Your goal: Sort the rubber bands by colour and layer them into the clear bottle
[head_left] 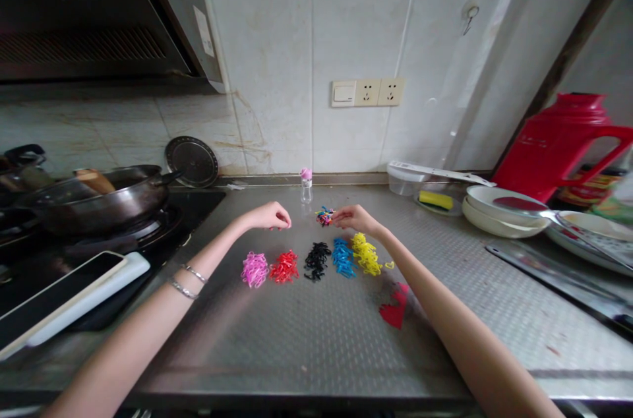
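A kitchen — a pan (123,204) on the stove (205,206); a range hood (84,2) above; stacked bowls (494,225).

From here, nothing legible: faint marks (534,141) on red flask (556,151), jar label (591,184) behind flask, hood sticker (204,31) well left of it.

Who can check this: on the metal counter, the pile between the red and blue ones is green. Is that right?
The colour is wrong: the head view shows a black pile between the red pile and the blue pile on the metal counter.
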Demonstrator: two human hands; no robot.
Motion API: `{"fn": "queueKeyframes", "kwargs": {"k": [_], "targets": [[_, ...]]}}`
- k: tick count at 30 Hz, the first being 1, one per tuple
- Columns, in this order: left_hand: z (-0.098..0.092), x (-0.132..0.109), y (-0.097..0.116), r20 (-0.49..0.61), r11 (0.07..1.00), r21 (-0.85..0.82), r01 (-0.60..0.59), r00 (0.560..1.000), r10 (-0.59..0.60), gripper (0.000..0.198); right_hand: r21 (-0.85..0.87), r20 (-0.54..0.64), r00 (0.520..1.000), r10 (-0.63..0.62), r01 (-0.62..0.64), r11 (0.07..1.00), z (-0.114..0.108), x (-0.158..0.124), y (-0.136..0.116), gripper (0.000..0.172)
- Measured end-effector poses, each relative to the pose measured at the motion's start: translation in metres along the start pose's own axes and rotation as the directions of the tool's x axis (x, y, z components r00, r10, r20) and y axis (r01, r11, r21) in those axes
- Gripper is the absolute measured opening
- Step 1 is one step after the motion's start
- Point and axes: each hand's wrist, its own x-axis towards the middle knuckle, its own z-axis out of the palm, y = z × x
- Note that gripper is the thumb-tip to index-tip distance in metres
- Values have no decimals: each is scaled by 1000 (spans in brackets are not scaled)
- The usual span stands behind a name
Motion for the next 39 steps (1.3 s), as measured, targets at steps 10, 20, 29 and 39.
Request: {"fn": "queueKeyframes", "kwargs": {"k": [10,20,29,39], "targets": [[-13,-44,-36,82,990,109,85,992,-94,16,-53,108,993,47,-41,998,-4,-5,-4,24],[-15,-54,-41,181,992,63,110,976,-120,25,-184,126,991,50,-26,983,-6,-7,-4,28],[-3,-24,-65,-60,984,-131,121,990,-130,37,-356,128,975,184,-128,926,-20,-11,-8,24],[26,16,-75,-356,875,-482,42,903,-240,34,-605,292,796,531,-276,747,-27,-21,-20,26]]}}
